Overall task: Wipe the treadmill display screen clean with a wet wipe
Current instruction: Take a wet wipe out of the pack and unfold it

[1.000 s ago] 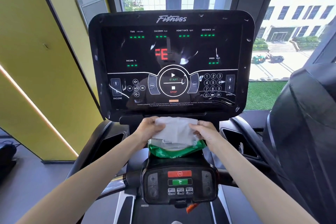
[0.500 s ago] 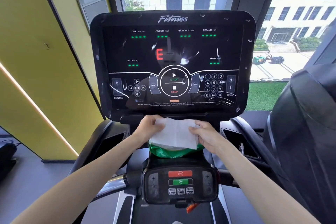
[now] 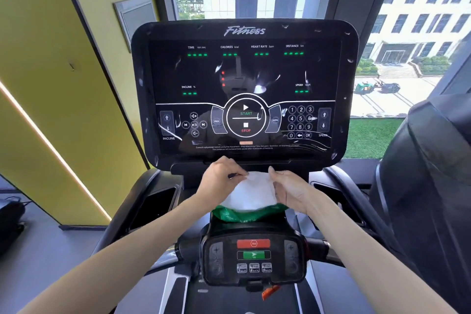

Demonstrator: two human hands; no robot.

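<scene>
The black treadmill display screen [image 3: 244,76] stands upright ahead of me, lit with green readouts and smeared with white streaks. Just below its lower edge I hold a white wet wipe [image 3: 251,192] between both hands. My left hand [image 3: 220,181] pinches its upper left corner and my right hand [image 3: 288,190] grips its right side. The wipe hangs over a green wipe pack [image 3: 244,214] resting on the console ledge; most of the pack is hidden by the wipe.
A lower control panel [image 3: 253,259] with a red stop button and a green button sits between the handlebars. Cup holders [image 3: 155,202] flank the console. A yellow wall [image 3: 46,84] stands to the left, a window behind, another black machine [image 3: 433,186] at right.
Both hands have drawn closer together and the flat wipe is now bunched and folded between them. The red letters at the screen's centre have faded to a few dots.
</scene>
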